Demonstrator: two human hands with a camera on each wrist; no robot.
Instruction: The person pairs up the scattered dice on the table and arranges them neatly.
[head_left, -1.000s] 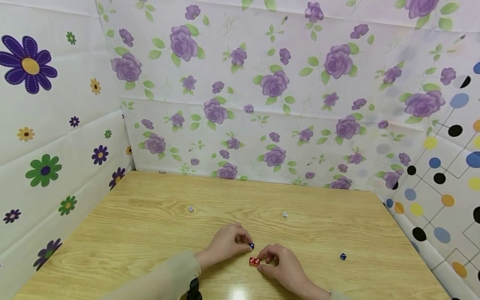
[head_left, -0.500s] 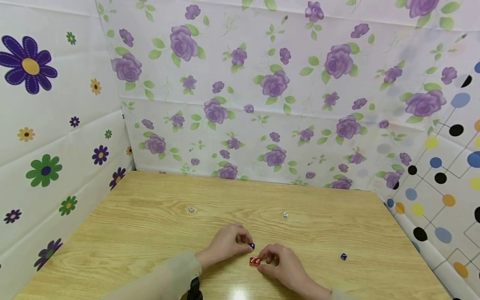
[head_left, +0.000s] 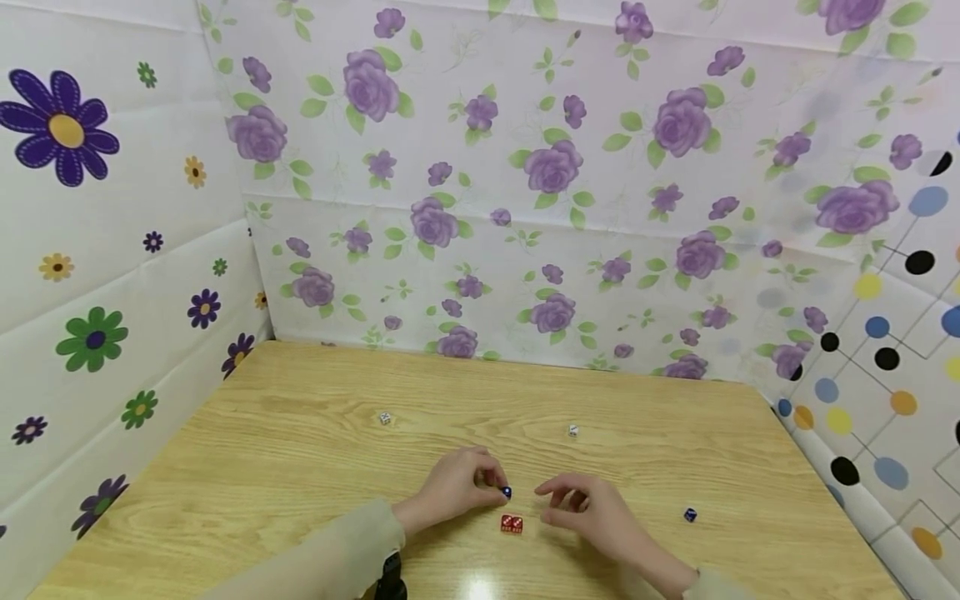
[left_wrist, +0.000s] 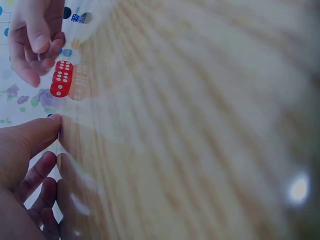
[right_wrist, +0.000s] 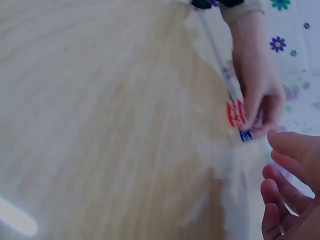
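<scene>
Two red dice (head_left: 512, 523) sit side by side, touching, on the wooden table near its front. Just behind them my left hand (head_left: 459, 483) pinches a blue die (head_left: 507, 492) between thumb and fingertips, and the die appears low at the table surface. To the right of the red dice, my right hand (head_left: 592, 510) hovers apart from them with loosely bent fingers and nothing in its grasp. In the right wrist view the red dice (right_wrist: 236, 114) and the blue die (right_wrist: 245, 135) show beside the left hand. The left wrist view mostly hides the blue die behind the thumb.
A second blue die (head_left: 690, 515) lies to the right of my right hand. Farther back on the table (head_left: 300, 467) are two white dice, one at left (head_left: 385, 418) and one nearer the middle (head_left: 573, 431). Patterned cloth walls (head_left: 480, 250) border the table.
My right hand has let go of the red dice and moved away to the right and slightly back. The left hand keeps its hold on the blue die in place.
</scene>
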